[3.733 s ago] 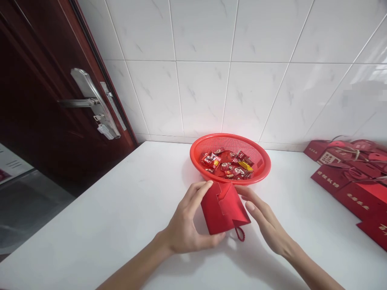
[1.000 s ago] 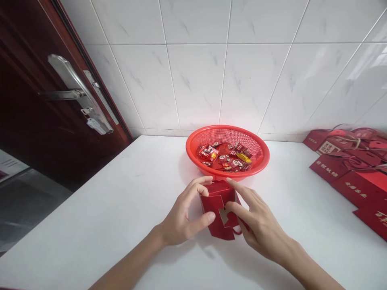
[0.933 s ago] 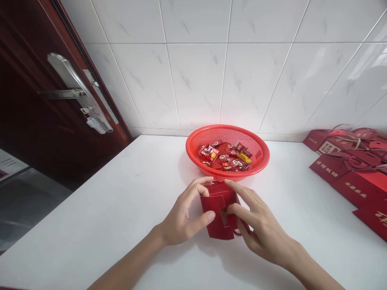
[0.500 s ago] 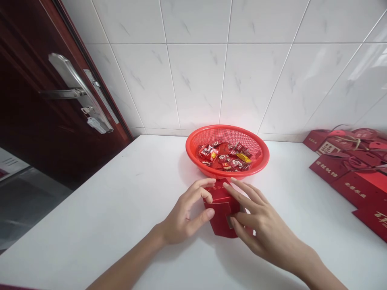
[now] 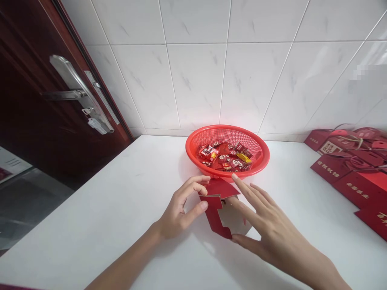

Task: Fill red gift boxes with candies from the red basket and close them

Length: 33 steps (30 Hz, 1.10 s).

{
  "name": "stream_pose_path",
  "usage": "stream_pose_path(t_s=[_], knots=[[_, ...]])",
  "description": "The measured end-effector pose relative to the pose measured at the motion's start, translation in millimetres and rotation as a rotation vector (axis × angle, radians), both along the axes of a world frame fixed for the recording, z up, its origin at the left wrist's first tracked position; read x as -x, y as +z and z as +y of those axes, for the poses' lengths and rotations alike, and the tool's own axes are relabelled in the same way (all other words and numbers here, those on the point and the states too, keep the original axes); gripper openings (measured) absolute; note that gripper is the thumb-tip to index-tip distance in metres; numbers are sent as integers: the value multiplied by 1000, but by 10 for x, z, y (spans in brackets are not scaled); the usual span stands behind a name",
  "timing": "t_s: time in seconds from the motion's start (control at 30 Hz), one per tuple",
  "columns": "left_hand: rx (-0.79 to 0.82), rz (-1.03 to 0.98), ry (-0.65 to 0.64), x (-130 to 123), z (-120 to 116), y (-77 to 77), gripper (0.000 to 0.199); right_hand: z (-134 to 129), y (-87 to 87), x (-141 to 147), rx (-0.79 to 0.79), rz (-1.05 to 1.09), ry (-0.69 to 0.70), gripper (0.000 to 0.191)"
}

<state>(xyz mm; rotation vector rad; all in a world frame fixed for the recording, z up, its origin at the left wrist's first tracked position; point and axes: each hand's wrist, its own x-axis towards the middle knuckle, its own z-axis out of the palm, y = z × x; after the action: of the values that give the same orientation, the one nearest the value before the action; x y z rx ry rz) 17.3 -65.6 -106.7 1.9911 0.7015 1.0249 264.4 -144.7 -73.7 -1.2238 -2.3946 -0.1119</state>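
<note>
In front of me stands a small red cardboard box (image 5: 213, 213), its top panel folded over and its right side opened out. The pale inner face of a flap (image 5: 234, 217) shows there. My left hand (image 5: 186, 209) curls round the box's left edge, fingertips at the top and thumb against the front. On the other side, my right hand (image 5: 260, 213) has its fingers spread. Its thumb touches the box's lower front corner and a forefinger reaches over the opened side. What the box holds is hidden.
Behind the box, a red plastic basket (image 5: 263, 161) holds several wrapped candies (image 5: 232, 157). Several red gift boxes (image 5: 350, 181) stand at the right of the white table (image 5: 136, 181). A tiled wall (image 5: 196, 80) closes the back; a dark door (image 5: 30, 100) is at left.
The box's right side has come open, showing its pale inside. My right fingers have spread apart and the thumb has moved down. My left hand has shifted slightly left.
</note>
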Motion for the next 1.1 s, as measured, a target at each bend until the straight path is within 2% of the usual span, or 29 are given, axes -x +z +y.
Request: stream_pose_path(t_s=[0.1,0.23,0.37,0.57,0.73,0.87,0.93,1.1], knots=[[-35,28,-2,-21,-19,-24,11,13,-36,-8,91,13,-18,63],[-95,21,31,-63,-47,-47,26,31,-71,11,189,50,-21,69],[-157,26,96,-96,-66,-42,26,49,-95,-2,222,107,12,81],[-200,23,189,-127,-59,-82,23,119,-99,-37,256,189,77,71],[-197,13,228,-141,-31,-124,25,197,-130,-100,282,270,105,79],[-252,3,212,-132,-12,-119,27,251,-200,-147,321,314,109,92],[-285,6,192,-122,-4,-107,27,277,-238,-129,312,366,107,86],[-258,33,166,-109,6,-90,24,322,-365,23,290,583,21,41]])
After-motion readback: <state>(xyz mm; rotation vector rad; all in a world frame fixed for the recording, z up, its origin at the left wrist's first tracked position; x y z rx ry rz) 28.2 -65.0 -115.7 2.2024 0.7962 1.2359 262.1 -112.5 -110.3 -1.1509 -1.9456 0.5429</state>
